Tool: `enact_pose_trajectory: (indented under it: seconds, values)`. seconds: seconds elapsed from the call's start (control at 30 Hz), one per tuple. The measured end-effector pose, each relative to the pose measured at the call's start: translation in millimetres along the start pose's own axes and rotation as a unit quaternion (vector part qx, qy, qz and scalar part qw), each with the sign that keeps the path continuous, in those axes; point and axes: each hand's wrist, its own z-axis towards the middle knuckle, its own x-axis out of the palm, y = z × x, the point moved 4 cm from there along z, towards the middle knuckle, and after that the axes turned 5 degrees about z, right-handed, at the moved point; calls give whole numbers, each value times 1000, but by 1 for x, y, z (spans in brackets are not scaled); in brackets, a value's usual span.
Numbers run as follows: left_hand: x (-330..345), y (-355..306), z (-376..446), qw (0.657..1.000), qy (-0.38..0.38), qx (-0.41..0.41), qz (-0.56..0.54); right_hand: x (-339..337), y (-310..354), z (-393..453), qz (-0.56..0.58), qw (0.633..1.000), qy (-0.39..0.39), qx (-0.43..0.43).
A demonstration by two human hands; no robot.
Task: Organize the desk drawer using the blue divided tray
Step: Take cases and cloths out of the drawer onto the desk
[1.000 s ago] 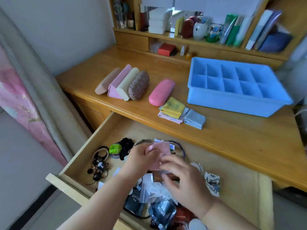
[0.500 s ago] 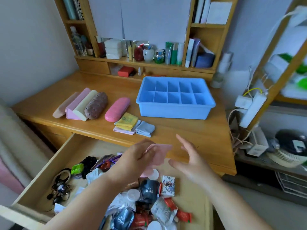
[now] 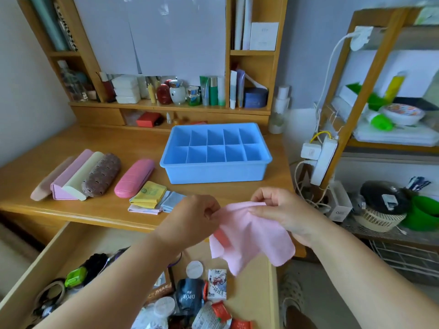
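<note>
Clutter fills the open drawer (image 3: 251, 302) nearest me: sachets, round lids, a dark pouch (image 3: 188, 296), a green clip (image 3: 76, 276) and hair ties at the left end. Above it, both hands hold a pink cloth (image 3: 249, 236) stretched between them. The left hand (image 3: 192, 217) pinches the cloth's left top corner with curled fingers; the right hand (image 3: 280, 210) pinches the top edge between thumb and curled fingers, and the rest hangs loose over the drawer's right side. Beyond the hands, on the desk (image 3: 95, 210), folded cloths (image 3: 152, 198) lie near the front edge, yellow on top, grey-blue beside. Behind them a row of glasses cases (image 3: 95, 176) lies side by side. The blue divided tray (image 3: 216, 172) stands further back on the desk's right part, its ten compartments bare. Farthest off, shelves (image 3: 166, 106) carry bottles, jars and tubes.
</note>
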Motion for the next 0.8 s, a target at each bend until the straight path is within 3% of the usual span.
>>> enact_pose_trajectory:
  seconds: [0.17, 0.3, 0.43, 0.53, 0.67, 0.73, 0.8]
  values:
    - [6, 9, 18, 999, 8, -28, -15, -19, -2, 11, 9, 999, -18, 30]
    - [2, 9, 33, 993, -24, -33, -113, -34, -13, 31, -78, 994, -31, 72]
    - [-5, -4, 60, 991, -66, -24, -118, -48, -12, 58, -70, 991, -94, 58]
    - [-23, -16, 77, 986, -117, 12, -120, -61, -2, 75, -59, 986, -156, 25]
    - [-42, -31, 69, 969, -196, 144, -52, -71, 11, 74, -82, 971, -215, -63]
    - [-29, -28, 57, 963, -188, 194, 9, -68, 0, 64, -118, 968, -208, -72]
    - [1, -15, 43, 972, -125, 197, 29, -58, -27, 51, -176, 969, -174, -23]
